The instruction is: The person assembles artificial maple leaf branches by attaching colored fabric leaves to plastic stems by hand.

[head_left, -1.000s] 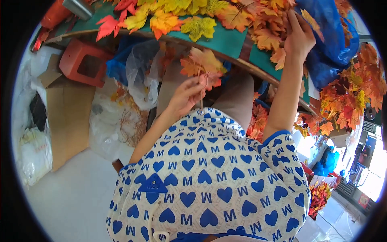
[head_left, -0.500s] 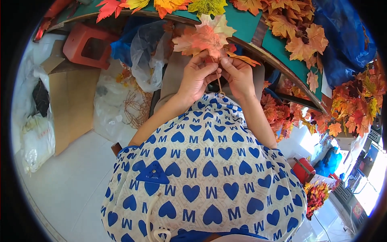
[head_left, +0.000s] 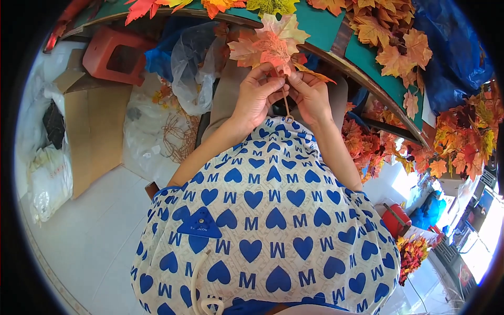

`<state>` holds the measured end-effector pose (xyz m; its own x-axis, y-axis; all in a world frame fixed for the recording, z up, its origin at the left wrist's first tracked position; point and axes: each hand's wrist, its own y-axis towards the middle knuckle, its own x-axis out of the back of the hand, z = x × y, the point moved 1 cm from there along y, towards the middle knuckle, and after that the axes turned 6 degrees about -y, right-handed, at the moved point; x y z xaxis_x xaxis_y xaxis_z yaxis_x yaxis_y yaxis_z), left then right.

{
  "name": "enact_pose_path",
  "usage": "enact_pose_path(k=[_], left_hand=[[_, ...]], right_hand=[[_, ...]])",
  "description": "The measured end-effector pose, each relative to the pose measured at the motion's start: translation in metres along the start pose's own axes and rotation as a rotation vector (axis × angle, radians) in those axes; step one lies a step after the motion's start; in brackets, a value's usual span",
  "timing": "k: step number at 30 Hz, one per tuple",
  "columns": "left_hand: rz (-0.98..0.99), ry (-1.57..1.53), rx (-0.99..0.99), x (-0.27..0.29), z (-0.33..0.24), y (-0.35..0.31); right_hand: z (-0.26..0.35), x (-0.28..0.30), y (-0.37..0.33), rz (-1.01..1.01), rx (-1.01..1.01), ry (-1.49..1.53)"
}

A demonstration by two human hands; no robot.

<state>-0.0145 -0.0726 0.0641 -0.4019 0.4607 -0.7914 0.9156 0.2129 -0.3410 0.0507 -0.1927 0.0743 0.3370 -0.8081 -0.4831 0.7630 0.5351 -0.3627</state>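
Above my lap, both hands pinch the base of a small spray of artificial maple leaves (head_left: 275, 47), pale pink, cream and orange. My left hand (head_left: 254, 98) has its thumb and fingertips closed at the point where the leaves join. Right beside it, my right hand (head_left: 312, 101) grips the same spot, with an orange-yellow leaf (head_left: 316, 75) sticking out past its fingers. A thin brown stem (head_left: 286, 105) hangs down between the hands and ends in a small loop over my apron. The fingertips partly hide the joint.
A green-topped table (head_left: 320, 29) curves across the front, with loose maple leaves (head_left: 270, 6) along its edge. Leaf garlands (head_left: 464, 136) hang at the right. On the left are a red stool (head_left: 113, 55), a cardboard box (head_left: 97, 131) and a plastic bag (head_left: 193, 71).
The leaf spray and both hands have shifted very slightly in the view. Both hands keep their pinch at the base of the leaves.
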Motion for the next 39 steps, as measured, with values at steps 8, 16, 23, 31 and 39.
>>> enact_pose_path(k=[8, 16, 23, 31, 39], left_hand=[[-0.011, 0.071, -0.028, 0.005, 0.003, 0.004], [-0.026, 0.109, -0.016, 0.010, 0.005, 0.001], [-0.031, 0.121, -0.010, 0.011, 0.005, 0.001], [-0.031, 0.150, 0.000, 0.008, 0.005, 0.001], [-0.035, 0.161, 0.006, 0.011, 0.005, 0.001]], right_hand=[[-0.012, 0.009, 0.004, 0.000, -0.070, 0.136], [-0.018, 0.009, 0.002, 0.020, -0.114, 0.179], [-0.020, 0.009, 0.004, -0.021, -0.156, 0.211], [-0.024, 0.016, 0.005, 0.036, -0.134, 0.204], [-0.025, 0.010, 0.003, -0.019, -0.149, 0.228]])
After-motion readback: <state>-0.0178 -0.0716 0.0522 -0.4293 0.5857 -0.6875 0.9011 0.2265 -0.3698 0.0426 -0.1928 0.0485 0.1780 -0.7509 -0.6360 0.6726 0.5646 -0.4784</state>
